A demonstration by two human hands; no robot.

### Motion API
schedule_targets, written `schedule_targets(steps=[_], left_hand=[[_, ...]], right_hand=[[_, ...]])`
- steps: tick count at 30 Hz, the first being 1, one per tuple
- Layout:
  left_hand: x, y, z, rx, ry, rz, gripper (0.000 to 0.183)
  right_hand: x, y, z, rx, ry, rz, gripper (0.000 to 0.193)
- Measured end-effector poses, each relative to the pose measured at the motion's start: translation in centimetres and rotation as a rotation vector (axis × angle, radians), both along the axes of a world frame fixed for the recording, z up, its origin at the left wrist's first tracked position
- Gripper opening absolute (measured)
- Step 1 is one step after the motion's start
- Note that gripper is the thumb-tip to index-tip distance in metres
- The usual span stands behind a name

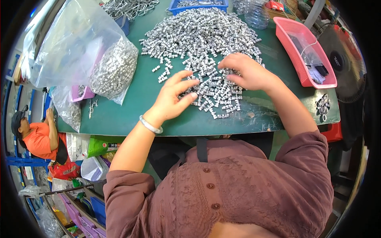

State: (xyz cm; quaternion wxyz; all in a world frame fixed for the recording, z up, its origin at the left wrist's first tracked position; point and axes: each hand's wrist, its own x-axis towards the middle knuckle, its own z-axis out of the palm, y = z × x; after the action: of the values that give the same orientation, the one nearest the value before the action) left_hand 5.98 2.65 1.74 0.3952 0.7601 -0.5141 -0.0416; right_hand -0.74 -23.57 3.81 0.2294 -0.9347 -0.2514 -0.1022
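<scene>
Green worktable [131, 107] fills the head view, its near edge curving under the fisheye lens. Heaped across its centre: a big pile of small silver metal parts [202, 35], thinning toward the near edge. Person's left hand [174, 97] sits at the pile's near-left fringe, fingers spread and loosely curled, thumb and fingertips touching the parts; whether it actually pinches one, can't tell. A pale bangle [151, 125] rings that wrist. Right hand [246, 71] lies palm-down on the pile's right side, fingers bent onto the parts, not fisted; any part underneath is hidden.

Far left, a clear plastic bag [79, 47] slumps on the table w/ more of the same parts bunched in its lower corner, next to a small purple tray [79, 93]. Right side: pink plastic basket [305, 51] holding dark bits and a cable, well apart from the pile. Blue bin [198, 6] stands beyond the heap at the far edge. Below-left, off the table, another person in an orange shirt [37, 139] sits by stacked bags.
</scene>
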Motion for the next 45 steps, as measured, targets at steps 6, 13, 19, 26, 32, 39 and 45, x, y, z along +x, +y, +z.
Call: schedule_targets(steps=[6, 13, 19, 26, 32, 39, 45], left_hand=[[5.9, 4.2, -2.0, 0.155, -0.3, 0.645, 0.046], [3.7, 2.6, -2.6, 0.195, -0.095, 0.39, 0.037], [0.0, 3.5, -1.5, 0.017, 0.099, 0.253, 0.031], [-2.1, 3.9, -1.4, 0.015, -0.286, 0.343, 0.028], [-2.1, 3.1, -1.8, -0.001, -0.339, 0.412, 0.015], [-4.4, 1.2, -0.1, -0.226, 0.525, 0.331, 0.012], [-5.4, 0.1, 0.5, -0.344, 0.765, 0.241, 0.019]], right_hand=[[2.4, 3.6, -0.8, -0.05, -0.055, -0.04, 0.037], [2.8, 4.4, -0.8, -0.234, 0.107, 0.015, 0.021], [2.6, 7.5, -0.9, -0.083, -0.086, 0.044, 0.022], [2.5, 10.4, -1.6, -0.12, -0.05, 0.079, 0.024], [1.4, 10.0, -1.3, -0.003, -0.093, 0.084, 0.02], [-0.3, 9.4, -0.1, 0.472, 0.118, 0.157, 0.028], [-1.2, 7.7, -1.2, 0.774, 0.381, 0.039, 0.015]])
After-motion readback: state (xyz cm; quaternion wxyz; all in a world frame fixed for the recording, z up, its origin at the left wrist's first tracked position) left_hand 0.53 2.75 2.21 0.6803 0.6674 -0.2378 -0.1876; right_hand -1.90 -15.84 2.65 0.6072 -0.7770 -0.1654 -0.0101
